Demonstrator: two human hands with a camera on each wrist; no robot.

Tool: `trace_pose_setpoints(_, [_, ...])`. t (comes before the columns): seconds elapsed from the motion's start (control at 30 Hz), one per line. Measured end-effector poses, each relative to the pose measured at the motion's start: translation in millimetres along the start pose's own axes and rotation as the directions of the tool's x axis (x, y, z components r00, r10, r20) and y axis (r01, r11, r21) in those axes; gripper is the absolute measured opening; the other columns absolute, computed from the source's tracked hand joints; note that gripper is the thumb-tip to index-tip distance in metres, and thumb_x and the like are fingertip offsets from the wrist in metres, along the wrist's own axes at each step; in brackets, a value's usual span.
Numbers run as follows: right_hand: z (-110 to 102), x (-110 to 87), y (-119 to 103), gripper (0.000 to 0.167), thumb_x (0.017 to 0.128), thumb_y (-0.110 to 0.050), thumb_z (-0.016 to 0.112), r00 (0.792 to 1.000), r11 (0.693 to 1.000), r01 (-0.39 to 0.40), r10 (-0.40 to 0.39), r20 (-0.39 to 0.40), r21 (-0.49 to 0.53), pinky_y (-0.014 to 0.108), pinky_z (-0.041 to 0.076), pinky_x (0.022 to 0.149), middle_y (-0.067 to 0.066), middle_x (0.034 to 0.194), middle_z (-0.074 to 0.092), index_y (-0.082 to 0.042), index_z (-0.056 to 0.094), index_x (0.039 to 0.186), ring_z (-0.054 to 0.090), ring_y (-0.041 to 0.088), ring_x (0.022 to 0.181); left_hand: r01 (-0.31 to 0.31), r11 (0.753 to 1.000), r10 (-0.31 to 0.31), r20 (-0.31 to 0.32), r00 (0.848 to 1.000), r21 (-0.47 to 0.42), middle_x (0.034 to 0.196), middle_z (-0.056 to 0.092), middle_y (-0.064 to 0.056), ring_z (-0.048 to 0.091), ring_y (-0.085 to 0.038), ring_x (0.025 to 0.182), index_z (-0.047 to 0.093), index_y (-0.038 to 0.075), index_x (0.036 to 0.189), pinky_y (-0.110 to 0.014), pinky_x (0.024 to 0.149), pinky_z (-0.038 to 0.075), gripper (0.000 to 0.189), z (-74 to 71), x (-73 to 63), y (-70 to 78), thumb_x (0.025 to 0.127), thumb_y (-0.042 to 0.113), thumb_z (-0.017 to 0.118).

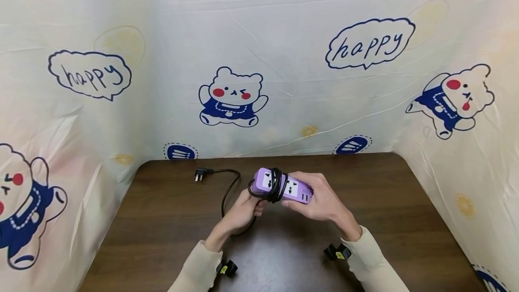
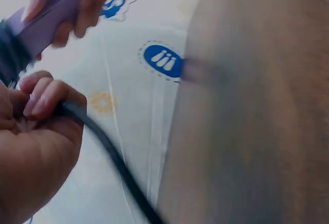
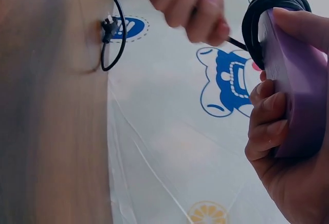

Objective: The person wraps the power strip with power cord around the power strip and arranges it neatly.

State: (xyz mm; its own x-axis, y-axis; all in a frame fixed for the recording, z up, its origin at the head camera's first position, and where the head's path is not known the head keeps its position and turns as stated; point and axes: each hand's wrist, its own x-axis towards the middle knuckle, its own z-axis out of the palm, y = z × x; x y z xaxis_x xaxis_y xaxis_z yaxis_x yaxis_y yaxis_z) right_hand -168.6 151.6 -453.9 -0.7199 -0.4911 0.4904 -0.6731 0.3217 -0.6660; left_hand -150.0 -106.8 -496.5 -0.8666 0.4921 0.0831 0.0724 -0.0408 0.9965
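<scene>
A purple power strip point(image 1: 302, 189) with white socket faces is held up over the table, tilted. My right hand point(image 1: 320, 196) grips its end near the USB ports, thumb on one side and fingers on the other. Several turns of black power cord point(image 1: 276, 185) are wound around the strip's other half. Close beside that end, my left hand point(image 1: 242, 213) holds the cord in curled fingers; in the left wrist view the cord point(image 2: 121, 167) runs out of that fist. The loose length trails to a black three-pin plug point(image 1: 203, 172) at the table's back left.
The dark brown wooden table point(image 1: 170, 233) is bounded behind and at both sides by a hanging white sheet point(image 1: 292, 57) printed with bears and "happy" bubbles. Small black wrist cameras point(image 1: 337, 252) sit at the cream sleeves.
</scene>
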Motion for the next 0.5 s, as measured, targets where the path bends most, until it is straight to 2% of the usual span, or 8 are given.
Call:
trace_pose_setpoints(0.1, [-5.1,3.7,-0.7,0.051,0.079,-0.027,0.094,0.999,1.0,-0.017,0.017,-0.027,0.0,0.029,0.058,0.066,-0.003,0.106,0.077,-0.019,0.073,0.125,0.068,0.011,0.082,-0.049,0.99,0.054,-0.033,0.998,0.135,0.075,0.041,0.0,0.038,-0.003,0.061,0.049,-0.008,0.098,-0.019,0.057,0.036,0.041,9.6,-5.0,-5.0,0.119,0.021,0.029])
trace_pose_setpoints(0.2, [-10.0,6.7,-1.1,0.05,0.078,-0.024,0.094,0.998,0.999,-0.036,0.036,-0.057,0.004,0.03,0.058,0.067,-0.003,0.107,0.077,-0.019,0.074,0.124,0.068,0.013,0.083,-0.092,0.94,0.13,-0.094,0.987,0.328,0.074,0.043,0.004,0.041,-0.002,0.062,0.055,-0.002,0.101,-0.021,0.058,0.039,0.037,17.6,-12.0,-8.7,0.119,0.019,0.031])
trace_pose_setpoints(0.33, [-14.1,8.7,0.5,0.048,0.079,-0.024,0.093,0.995,0.999,-0.053,0.053,-0.085,-0.002,0.031,0.058,0.066,-0.002,0.106,0.078,-0.018,0.074,0.123,0.069,0.014,0.082,-0.08,0.834,0.185,-0.14,0.973,0.546,0.075,0.048,0.008,0.043,-0.001,0.064,0.059,0.01,0.1,-0.023,0.062,0.043,0.032,25.0,-23.7,-10.0,0.119,0.02,0.035])
trace_pose_setpoints(0.5, [-18.8,10.3,2.3,0.049,0.077,-0.022,0.094,0.988,0.997,-0.067,0.062,-0.144,-0.034,0.03,0.055,0.063,0.0,0.101,0.078,-0.017,0.075,0.122,0.067,0.013,0.077,-0.033,0.686,0.181,-0.126,0.975,0.726,0.08,0.065,0.002,0.051,-0.002,0.065,0.061,0.014,0.102,-0.024,0.063,0.049,0.033,29.3,-40.4,-10.4,0.119,0.027,0.036])
